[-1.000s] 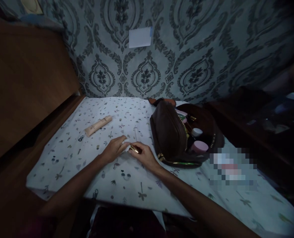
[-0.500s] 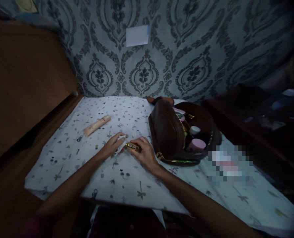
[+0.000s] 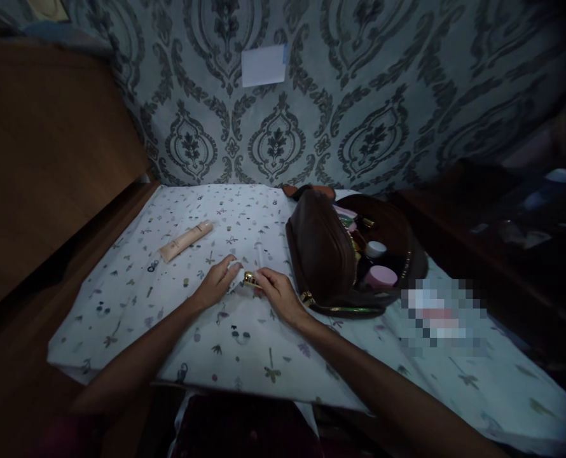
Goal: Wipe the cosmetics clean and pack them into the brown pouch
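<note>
My right hand (image 3: 279, 294) is closed around a small shiny gold cosmetic tube (image 3: 250, 278), whose left end sticks out past the fingertips. Just left of it, my left hand (image 3: 216, 283) pinches a bit of thin white cloth (image 3: 236, 275); whether this is a separate piece or a fold of the tablecloth I cannot tell. The two hands are close together, low over the table. Beyond my left hand lies a beige squeeze tube (image 3: 186, 240), flat on its side. Right of my right hand stands an open dark brown toiletry bag (image 3: 318, 245).
Inside the bag are a pink-lidded jar (image 3: 381, 276), a white-lidded jar (image 3: 375, 249) and other cosmetics. A patterned white tablecloth (image 3: 135, 305) covers the table. A blurred-out item (image 3: 442, 315) lies at the right. Brown wooden furniture (image 3: 54, 140) borders the left side; a patterned wall stands behind.
My left hand has closed on white cloth that now shows between its fingers. The gold tube has turned and shifted slightly in my right hand, with less of it showing.
</note>
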{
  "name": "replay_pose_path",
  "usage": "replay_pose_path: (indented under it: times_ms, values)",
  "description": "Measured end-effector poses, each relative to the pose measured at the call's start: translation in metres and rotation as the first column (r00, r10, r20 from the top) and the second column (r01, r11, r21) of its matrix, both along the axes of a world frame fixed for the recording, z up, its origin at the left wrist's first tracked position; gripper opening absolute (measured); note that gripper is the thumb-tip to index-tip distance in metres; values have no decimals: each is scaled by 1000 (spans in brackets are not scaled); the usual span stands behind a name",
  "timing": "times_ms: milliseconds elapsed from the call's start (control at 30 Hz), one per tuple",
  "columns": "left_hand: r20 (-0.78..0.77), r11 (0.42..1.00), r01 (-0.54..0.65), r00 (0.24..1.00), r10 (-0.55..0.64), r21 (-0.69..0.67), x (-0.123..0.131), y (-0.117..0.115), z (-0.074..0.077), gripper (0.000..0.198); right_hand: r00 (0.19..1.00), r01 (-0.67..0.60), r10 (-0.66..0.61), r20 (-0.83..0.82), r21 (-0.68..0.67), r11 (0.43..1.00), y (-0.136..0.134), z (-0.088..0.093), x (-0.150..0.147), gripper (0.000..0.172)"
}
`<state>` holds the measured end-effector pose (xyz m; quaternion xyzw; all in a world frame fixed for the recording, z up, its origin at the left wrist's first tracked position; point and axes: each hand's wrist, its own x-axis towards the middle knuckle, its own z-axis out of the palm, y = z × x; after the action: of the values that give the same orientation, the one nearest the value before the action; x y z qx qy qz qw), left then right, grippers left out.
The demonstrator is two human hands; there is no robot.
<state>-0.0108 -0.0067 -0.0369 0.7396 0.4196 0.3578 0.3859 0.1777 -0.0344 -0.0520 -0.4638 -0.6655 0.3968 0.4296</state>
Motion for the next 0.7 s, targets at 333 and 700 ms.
replay_pose_path:
  times_ms: [333,700]
  values:
    - [141,984,-80,985,103,-157,4,0,0,38,999,50,-52,2,237,970,-3,-3,-2,20]
    - [135,983,-131,980,148,-125,3,0,2,46,997,-33,30,-65,-48,998,0,-2,0,36]
